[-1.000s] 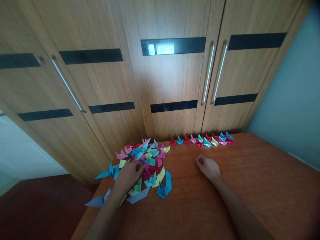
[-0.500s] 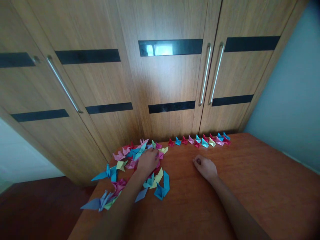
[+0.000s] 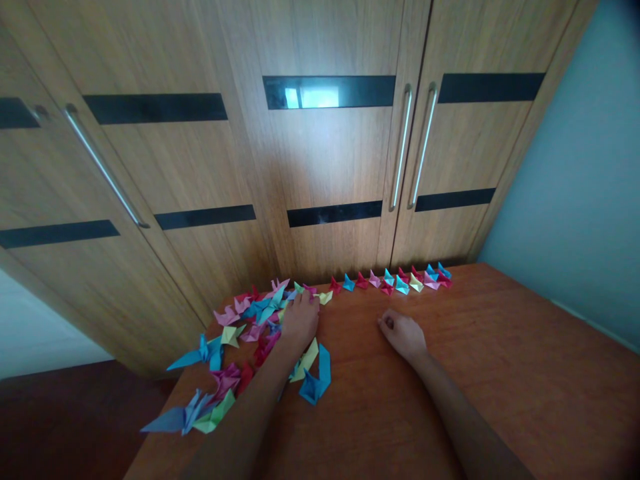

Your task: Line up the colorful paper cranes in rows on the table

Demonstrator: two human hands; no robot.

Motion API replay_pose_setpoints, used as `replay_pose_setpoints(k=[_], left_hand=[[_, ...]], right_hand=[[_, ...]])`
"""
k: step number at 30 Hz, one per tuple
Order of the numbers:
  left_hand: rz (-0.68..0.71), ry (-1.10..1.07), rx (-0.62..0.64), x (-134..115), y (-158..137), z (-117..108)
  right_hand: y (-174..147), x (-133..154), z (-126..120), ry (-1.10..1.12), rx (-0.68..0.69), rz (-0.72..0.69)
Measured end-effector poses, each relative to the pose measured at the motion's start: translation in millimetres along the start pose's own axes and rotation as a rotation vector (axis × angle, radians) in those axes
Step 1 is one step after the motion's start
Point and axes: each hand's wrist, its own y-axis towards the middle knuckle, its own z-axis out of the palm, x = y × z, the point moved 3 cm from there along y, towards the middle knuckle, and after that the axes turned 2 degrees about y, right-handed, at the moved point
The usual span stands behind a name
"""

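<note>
My left hand (image 3: 302, 321) reaches over a pile of coloured origami paper cranes, its fingers slightly apart and touching the pile's right side; its fingertips are partly hidden. Around it lie a light-blue crane (image 3: 270, 303), a pale yellow folded piece (image 3: 324, 298) and a blue folded piece (image 3: 311, 387). A lavender crane (image 3: 183, 417) and a blue crane (image 3: 203, 355) sit at the left edge. My right hand (image 3: 403, 335) rests curled on the table, apart from any paper, with nothing visible in it. Beyond it, small folded-paper pieces (image 3: 402, 285) stand in a row.
The brown wooden table (image 3: 370, 413) meets a tall wooden wardrobe (image 3: 330, 160) with metal handles along its back. A pale blue wall (image 3: 565, 200) rises on the right. The table's left edge drops to a dark floor (image 3: 75, 420).
My left hand has shifted slightly at the pile's right side, its fingers less curled and turned away from me. My right hand stays curled on the table. The view has turned slightly right.
</note>
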Motion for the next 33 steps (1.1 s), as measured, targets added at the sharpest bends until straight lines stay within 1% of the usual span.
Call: replay_pose_setpoints(k=[10,15,20,21,22,25,26,27,30,33], left_hand=[[0.035,-0.02,-0.002,-7.2,14.8,3.9],[0.03,-0.1,-0.02,-6.4,7.6,2.6],[0.024,-0.239,-0.088,0.2,-3.8,-10.9],[0.02,-0.322,-0.109,1.5,-6.7,-14.1],[0.011,-0.458,-0.131,2.6,-10.1,-16.9],[-0.07,-1.074,-0.173,2.3,-23.5,-21.9],[-0.109,-1.262,-0.166,0.2,-28.6,-21.9],[-0.145,-1.4,-0.145,-3.2,-33.8,-21.5],[-0.232,-1.664,-0.036,-16.9,-47.4,-17.2],[-0.261,-1.778,0.065,-29.1,-55.5,-10.4]], right_hand=[[-0.4,1.2,-1.0,-0.02,0.007,-0.001],[-0.4,1.2,-1.0,-0.013,0.005,-0.002],[0.1,2.0,-1.8,0.016,-0.001,-0.013],[-0.2,3.9,-1.7,0.046,-0.002,-0.025],[-1.0,7.1,-1.5,0.094,-0.003,-0.048],[-7.9,25.2,0.4,0.327,0.01,-0.188],[-11.7,33.2,1.4,0.411,0.02,-0.241],[-16.0,41.4,2.6,0.485,0.036,-0.288],[-29.4,63.6,7.2,0.623,0.097,-0.379],[-39.0,77.2,8.9,0.695,0.114,-0.422]])
